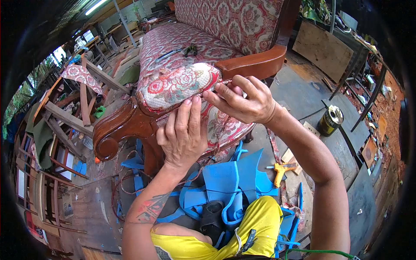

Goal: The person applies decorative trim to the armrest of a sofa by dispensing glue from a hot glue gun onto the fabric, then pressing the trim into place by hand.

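**Both hands on sofa arm pad, working its lower edge**

We have the floral arm pad (182, 84) in front of us, on the near arm of the sofa (225, 21), above the carved wooden scroll (113, 134). Left hand (184, 134): fingers extended, not clenched, tips against the pad's lower edge. Right hand (249, 102): fingers bent, pinching at the same edge, near the pad's right end. We can't tell whether cord or just fabric sits in that pinch. Hands are close together but apart.

On the seat behind the pad: a slim tool (169, 55) and a small dark item (190, 50), both too small to identify.

Floor, between us and the sofa: blue foam pieces (221, 177) in a loose pile, overlapping. Yellow glue gun (281, 171) lies just beside them, on the right. Reddish cord (116, 190) loops on the floor to the left. Open tin can (331, 119) stands further right.

Off left we see wooden frame parts (65, 119) stacked at angles, with a floral fabric piece (82, 76) draped over them. Flat board (323, 52) leans at far right.
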The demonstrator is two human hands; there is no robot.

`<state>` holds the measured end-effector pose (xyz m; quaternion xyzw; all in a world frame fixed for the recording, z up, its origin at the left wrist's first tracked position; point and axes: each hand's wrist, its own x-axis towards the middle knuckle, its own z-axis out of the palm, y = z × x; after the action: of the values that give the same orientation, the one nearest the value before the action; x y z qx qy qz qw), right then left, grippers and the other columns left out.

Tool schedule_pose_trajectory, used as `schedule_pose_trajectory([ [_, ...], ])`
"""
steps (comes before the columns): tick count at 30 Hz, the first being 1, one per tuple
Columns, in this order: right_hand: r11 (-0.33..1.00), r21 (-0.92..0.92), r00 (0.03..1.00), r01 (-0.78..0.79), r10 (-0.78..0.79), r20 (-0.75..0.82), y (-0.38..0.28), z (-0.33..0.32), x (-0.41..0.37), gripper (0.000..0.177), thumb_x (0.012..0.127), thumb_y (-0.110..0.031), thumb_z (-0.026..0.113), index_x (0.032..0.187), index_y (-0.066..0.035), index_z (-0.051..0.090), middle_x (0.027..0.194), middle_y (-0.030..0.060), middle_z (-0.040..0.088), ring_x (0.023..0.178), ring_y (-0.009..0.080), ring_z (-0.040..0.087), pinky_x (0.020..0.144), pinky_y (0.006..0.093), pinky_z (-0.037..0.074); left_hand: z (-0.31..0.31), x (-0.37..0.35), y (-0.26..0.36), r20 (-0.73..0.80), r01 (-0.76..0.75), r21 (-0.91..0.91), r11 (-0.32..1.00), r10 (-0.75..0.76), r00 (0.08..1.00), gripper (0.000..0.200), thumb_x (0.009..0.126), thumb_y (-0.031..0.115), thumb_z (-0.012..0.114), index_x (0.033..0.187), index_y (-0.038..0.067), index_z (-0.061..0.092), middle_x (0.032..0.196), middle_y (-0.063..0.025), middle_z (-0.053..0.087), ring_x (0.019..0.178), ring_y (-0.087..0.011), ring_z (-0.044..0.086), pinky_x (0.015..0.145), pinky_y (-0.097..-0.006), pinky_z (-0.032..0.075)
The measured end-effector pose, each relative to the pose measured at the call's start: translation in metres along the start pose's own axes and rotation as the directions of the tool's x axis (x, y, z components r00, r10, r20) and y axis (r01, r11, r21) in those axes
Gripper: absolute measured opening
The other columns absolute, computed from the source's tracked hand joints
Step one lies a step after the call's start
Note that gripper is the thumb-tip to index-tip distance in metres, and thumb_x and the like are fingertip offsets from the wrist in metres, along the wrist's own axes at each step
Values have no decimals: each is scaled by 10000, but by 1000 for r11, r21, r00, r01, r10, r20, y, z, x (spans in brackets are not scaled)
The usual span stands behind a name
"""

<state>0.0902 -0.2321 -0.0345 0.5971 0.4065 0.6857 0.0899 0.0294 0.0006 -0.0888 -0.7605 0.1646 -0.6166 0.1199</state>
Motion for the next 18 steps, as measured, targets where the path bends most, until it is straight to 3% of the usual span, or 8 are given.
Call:
schedule_pose_trajectory([
  [13, 999, 39, 998, 33, -35, 45, 6, -9, -9, 491, 882, -236, 738, 1373, -213, 753, 1269, -22, 632, 1053, 202, 614, 712, 290, 518, -3, 1, 2, 18, 14, -7, 1000, -14, 1000, 657, 1030, 503, 673, 1585, 174, 546, 1485, -3, 546, 1307, -212, 491, 1037, -430, 282],
  [15, 998, 39, 996, 52, -55, 74, 7, -12, -10, 500, 896, -242, 782, 1394, -216, 753, 1285, -27, 698, 975, 192, 646, 730, 286, 560, -2, 0, 2, 17, 14, -7, 1000, -14, 1000, 661, 1027, 500, 676, 1586, 173, 544, 1486, -3, 545, 1308, -213, 490, 1041, -432, 280],
  [18, 999, 28, 996, 47, -49, 78, 6, -14, -7, 498, 884, -240, 789, 1381, -211, 761, 1280, -26, 692, 971, 194, 648, 730, 289, 565, -3, 0, 2, 18, 16, -15, 1000, -15, 1000, 665, 1023, 492, 681, 1589, 172, 542, 1489, -2, 540, 1309, -213, 487, 1047, -436, 276],
])
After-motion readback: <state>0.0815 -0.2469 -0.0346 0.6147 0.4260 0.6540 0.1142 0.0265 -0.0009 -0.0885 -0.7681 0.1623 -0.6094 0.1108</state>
